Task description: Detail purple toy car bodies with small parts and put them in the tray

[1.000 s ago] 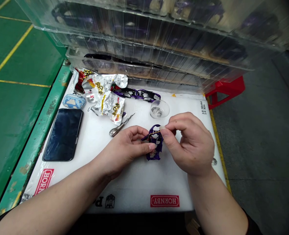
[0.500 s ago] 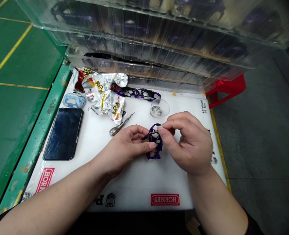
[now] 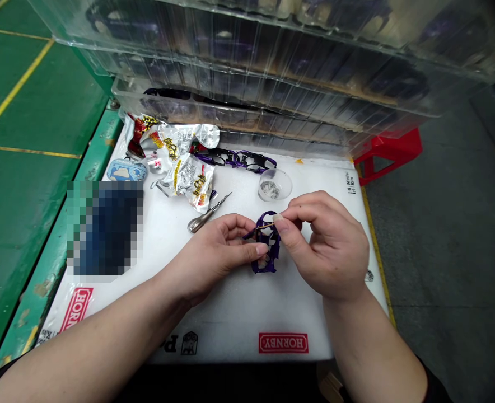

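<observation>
My left hand (image 3: 216,246) is closed on a small purple openwork plastic frame (image 3: 274,262), thumb on its near side. The frame is held just above the white sheet. In my right hand (image 3: 329,240) a thin brass-coloured rod (image 3: 266,226) is pinched between thumb and index finger. Its far tip meets the upper left of the frame; whether it sits in a hole is too small to tell. Beyond the hands stands a small clear cup (image 3: 287,180) with tiny silvery bits inside. Left of it lies a metal-handled tool (image 3: 200,223) with a thin pointed tip.
Stacked clear plastic trays (image 3: 239,120) with purple parts rise along the back. Before them lie more purple frames (image 3: 253,161) and crumpled silver food wrappers (image 3: 188,178). A blue patterned case (image 3: 125,170) is at left, above a pixelated dark patch. A red plastic piece (image 3: 392,157) juts out right.
Both hands keep their grips. My right hand has shifted very slightly to the right with the rod. The dark phone at left is now covered by pixelation.
</observation>
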The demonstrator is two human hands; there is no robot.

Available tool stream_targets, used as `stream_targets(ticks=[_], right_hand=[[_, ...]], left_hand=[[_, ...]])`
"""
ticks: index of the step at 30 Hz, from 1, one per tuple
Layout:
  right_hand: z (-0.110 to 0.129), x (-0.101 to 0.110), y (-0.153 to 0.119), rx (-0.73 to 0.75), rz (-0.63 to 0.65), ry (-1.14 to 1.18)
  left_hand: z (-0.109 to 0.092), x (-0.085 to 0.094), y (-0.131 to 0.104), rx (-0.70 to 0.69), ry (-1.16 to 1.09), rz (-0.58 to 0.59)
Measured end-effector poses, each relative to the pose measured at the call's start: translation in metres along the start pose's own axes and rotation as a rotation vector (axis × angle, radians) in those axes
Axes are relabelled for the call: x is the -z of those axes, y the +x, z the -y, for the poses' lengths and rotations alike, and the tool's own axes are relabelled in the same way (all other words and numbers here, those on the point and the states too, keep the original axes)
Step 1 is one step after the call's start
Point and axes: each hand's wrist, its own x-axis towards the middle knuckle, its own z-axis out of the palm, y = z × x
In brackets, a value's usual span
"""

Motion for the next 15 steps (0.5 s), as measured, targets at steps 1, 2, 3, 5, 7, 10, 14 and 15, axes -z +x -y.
stream_targets(ticks=[1,2,3,5,7,10,14,15], right_hand=[[0.0000,-0.0001,-0.0001,0.000,-0.001,0.000],[0.0000,-0.0002,-0.0002,0.000,-0.001,-0.001],[0.0001,-0.0002,-0.0002,0.000,-0.001,-0.003],[0.0001,-0.0003,-0.0002,-0.001,0.001,-0.001],[0.0002,-0.0004,-0.0001,-0.003,-0.001,0.001],[0.0003,-0.0004,0.0001,0.002,-0.004,0.003],[0.0003,-0.0004,0.0000,0.010,0.001,0.001],[0.0004,-0.0004,0.0000,0.009,0.001,0.002]], left_hand=[[0.0001,-0.0002,0.0002,-0.001,-0.001,-0.001],[0.0001,-0.0003,0.0004,-0.001,-0.002,-0.002],[0.0002,-0.0003,0.0006,-0.002,-0.001,-0.001],[0.0002,-0.0003,0.0011,-0.001,0.001,0.000],[0.0001,-0.0003,0.0015,0.001,0.000,0.002],[-0.0005,-0.0003,0.0014,0.003,-0.003,0.001],[-0.0014,-0.0007,0.0010,0.002,-0.007,0.002],[-0.0014,-0.0007,0.0010,0.002,-0.007,0.002]])
